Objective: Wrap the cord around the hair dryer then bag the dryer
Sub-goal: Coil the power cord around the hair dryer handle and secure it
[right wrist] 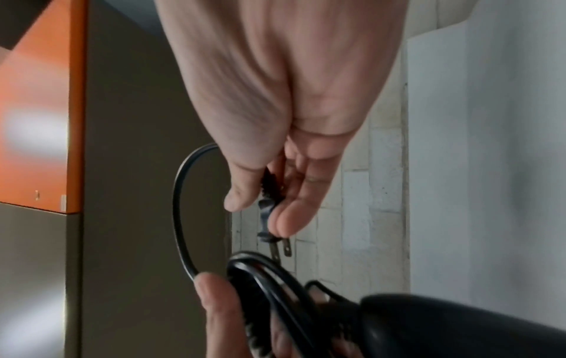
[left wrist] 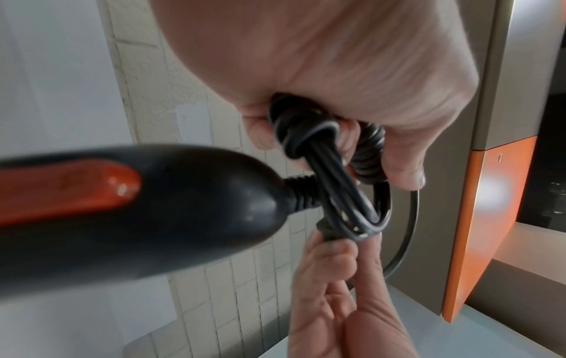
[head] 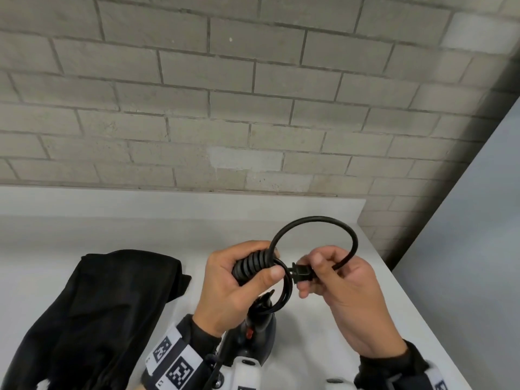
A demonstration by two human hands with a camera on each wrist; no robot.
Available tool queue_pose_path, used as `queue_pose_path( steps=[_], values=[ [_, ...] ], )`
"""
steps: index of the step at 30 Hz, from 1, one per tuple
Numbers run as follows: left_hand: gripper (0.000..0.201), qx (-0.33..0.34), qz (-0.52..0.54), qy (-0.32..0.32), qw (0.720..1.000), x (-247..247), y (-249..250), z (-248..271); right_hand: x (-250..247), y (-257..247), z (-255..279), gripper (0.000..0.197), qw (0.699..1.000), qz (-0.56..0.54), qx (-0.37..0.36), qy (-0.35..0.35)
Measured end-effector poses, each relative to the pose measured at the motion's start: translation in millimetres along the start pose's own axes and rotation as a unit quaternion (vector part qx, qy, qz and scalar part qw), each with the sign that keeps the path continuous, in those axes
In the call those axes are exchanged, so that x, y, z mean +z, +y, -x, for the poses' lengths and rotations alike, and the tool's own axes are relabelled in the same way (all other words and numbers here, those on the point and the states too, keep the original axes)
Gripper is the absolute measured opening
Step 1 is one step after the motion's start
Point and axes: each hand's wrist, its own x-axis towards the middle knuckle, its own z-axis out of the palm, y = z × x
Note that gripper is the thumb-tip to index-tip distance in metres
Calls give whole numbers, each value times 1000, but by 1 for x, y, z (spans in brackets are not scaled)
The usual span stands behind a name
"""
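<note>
My left hand (head: 239, 280) grips a tight coil of black cord (head: 254, 264) wound into a bundle, with loose loops hanging below it. My right hand (head: 323, 274) pinches the plug (head: 302, 273) between thumb and fingers, its prongs pointing into a cord loop beside the left thumb. A free arc of cord (head: 318, 220) curves above both hands. The black hair dryer (head: 250, 336) with its red switch (left wrist: 70, 189) hangs below the hands over the counter. The plug's metal prongs (right wrist: 283, 249) show in the right wrist view. The black bag (head: 92, 311) lies flat at the left.
A white counter (head: 365, 291) runs under the hands, with its right edge close to my right arm. A grey brick wall (head: 225, 108) rises behind it. An orange and grey cabinet (left wrist: 496, 218) stands off to the side.
</note>
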Motion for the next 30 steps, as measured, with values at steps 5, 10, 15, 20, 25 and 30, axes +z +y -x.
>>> queue_pose_path(
  steps=[5, 10, 15, 20, 25, 30],
  values=[
    [17, -4, 25, -14, 1000, 7, 2, 1, 17, 20, 0, 52, 998, -41, 38, -3],
    [13, -15, -10, 14, 1000, 4, 1, 3, 31, 24, 11, 41, 992, -72, 99, -19],
    [16, -10, -47, 53, 997, 1, 1, 1, 36, 19, 21, 31, 992, -45, 107, 41],
    [15, -23, -54, 87, 994, 7, -2, 1, 46, 15, 36, 34, 997, 24, 35, 58],
    [19, -25, -45, 83, 995, 15, -1, 4, 47, 28, 51, 58, 973, 174, -148, 27],
    [17, -25, -47, 81, 995, 18, 0, 3, 44, 28, 43, 46, 938, 281, -194, 56]
  ],
)
